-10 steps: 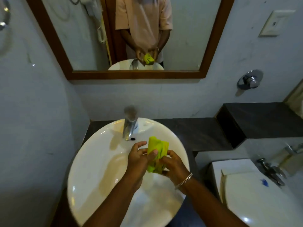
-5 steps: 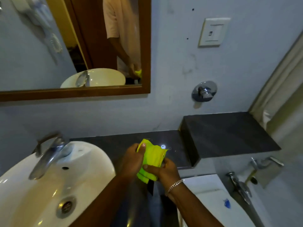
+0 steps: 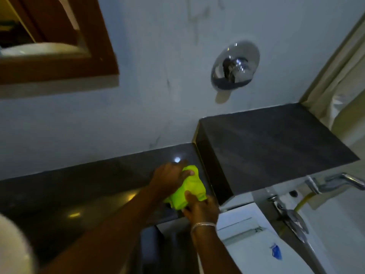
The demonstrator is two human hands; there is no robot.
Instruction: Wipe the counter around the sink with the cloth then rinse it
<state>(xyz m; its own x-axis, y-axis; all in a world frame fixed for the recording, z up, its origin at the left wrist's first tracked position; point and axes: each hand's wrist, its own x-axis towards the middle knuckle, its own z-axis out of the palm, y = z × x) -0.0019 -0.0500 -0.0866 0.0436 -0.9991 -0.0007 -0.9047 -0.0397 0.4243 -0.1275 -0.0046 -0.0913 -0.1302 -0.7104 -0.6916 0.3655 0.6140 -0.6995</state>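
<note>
A bright yellow-green cloth point(image 3: 190, 189) rests bunched on the dark stone counter point(image 3: 79, 184), close to its right end beside the raised dark ledge point(image 3: 276, 147). My left hand point(image 3: 169, 177) presses on the cloth's far side, fingers curled over its top. My right hand point(image 3: 201, 208), with a metal bracelet on the wrist, grips the cloth's near edge at the counter's front. Only a blurred sliver of the white sink point(image 3: 13, 248) shows at the bottom left.
A chrome wall valve point(image 3: 235, 65) sits above the ledge. A wooden-framed mirror point(image 3: 59, 70) hangs at upper left. The white toilet cistern point(image 3: 256, 240) and a chrome spray fitting point(image 3: 292, 216) lie below right. A pale curtain point(image 3: 343, 76) hangs at the right edge.
Both hands carried the cloth from over the sink rightward and lowered it onto the counter by the ledge. My view swung right, leaving the sink almost out of frame.
</note>
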